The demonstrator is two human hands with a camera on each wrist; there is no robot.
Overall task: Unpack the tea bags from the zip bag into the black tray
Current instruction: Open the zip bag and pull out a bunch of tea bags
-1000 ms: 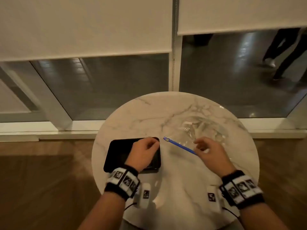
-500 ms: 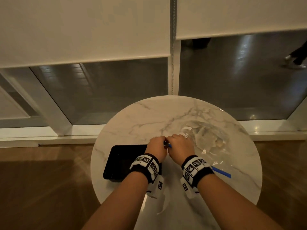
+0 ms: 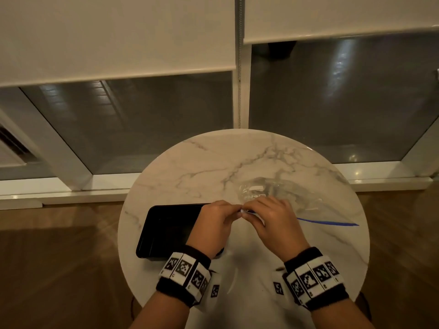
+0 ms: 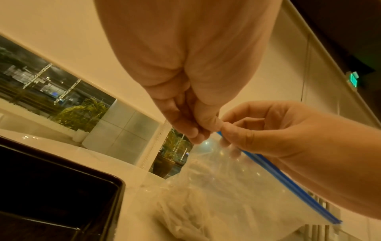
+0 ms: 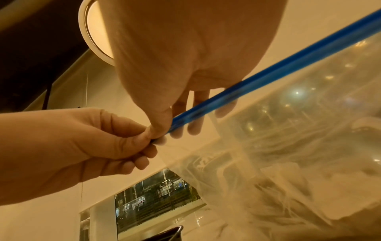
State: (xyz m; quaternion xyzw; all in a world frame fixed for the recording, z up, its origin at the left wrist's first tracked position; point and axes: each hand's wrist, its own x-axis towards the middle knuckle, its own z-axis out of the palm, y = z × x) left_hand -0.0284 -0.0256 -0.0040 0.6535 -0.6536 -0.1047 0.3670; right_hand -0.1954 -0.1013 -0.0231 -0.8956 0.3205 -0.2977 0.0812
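Observation:
A clear zip bag (image 3: 297, 200) with a blue zip strip (image 3: 327, 223) lies on the right half of the round marble table (image 3: 190, 167). Pale tea bags (image 4: 185, 210) show through its plastic (image 5: 278, 171). My left hand (image 3: 234, 210) and right hand (image 3: 247, 211) meet at the left end of the strip, and each pinches that corner between thumb and fingers. In the wrist views the blue strip (image 4: 278, 176) (image 5: 257, 78) runs away from the pinch point. The black tray (image 3: 166, 231) sits left of the hands, partly under my left wrist, and it looks empty.
The table stands against a low window sill (image 3: 71, 193) with roller blinds (image 3: 118, 36) half down. Wooden floor (image 3: 59, 269) surrounds the table. The table's far half shows bare marble.
My right hand slid left along the blue strip from its right end to its left corner. My left hand left the tray and joined it. The hands now pinch the corner.

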